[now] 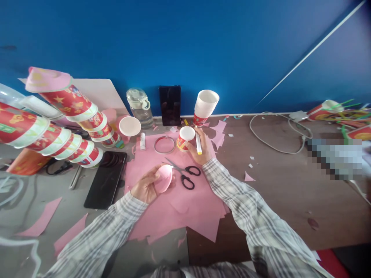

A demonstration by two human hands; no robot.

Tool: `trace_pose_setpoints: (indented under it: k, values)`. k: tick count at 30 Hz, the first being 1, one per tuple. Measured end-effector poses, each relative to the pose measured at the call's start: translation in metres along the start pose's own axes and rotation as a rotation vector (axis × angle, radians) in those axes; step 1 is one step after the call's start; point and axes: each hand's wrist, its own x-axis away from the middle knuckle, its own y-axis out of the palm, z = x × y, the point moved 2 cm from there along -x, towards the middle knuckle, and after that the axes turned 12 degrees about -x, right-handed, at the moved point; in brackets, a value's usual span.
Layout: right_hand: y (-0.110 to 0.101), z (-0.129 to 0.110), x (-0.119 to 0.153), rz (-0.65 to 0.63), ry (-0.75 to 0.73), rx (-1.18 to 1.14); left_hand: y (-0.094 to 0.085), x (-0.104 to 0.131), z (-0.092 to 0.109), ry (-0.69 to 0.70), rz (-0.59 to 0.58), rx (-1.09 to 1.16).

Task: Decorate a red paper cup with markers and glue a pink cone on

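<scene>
My left hand is closed on a round pink paper disc, with fingers behind it and the thumb at its edge. My right hand holds a white marker with a yellow end, pointing toward me. The fingers of that hand also touch the side of a small red-and-white paper cup standing on the paper. Black-handled scissors lie with blades spread just right of the disc. Underneath are pink paper sheets. Behind the cup sit a metal ring and a glue stick.
Long stacks of red paper cups lean at the left. A phone lies near them; another phone stands against the blue wall. A water bottle, a cup stack and a white cable are at the back.
</scene>
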Motion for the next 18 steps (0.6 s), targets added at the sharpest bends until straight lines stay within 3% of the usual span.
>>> trace_pose_setpoints:
  k: [8, 14, 18]
  values:
    - [0.0, 0.0, 0.0, -0.028, -0.002, 0.0, -0.012, -0.001, 0.023, 0.229, 0.344, 0.087]
    - [-0.004, -0.004, 0.003, -0.023, -0.034, -0.036, -0.01, -0.001, 0.024, 0.206, 0.344, 0.089]
    - [-0.01, -0.005, 0.003, 0.105, -0.03, -0.083, -0.008, -0.001, 0.024, 0.206, 0.319, 0.075]
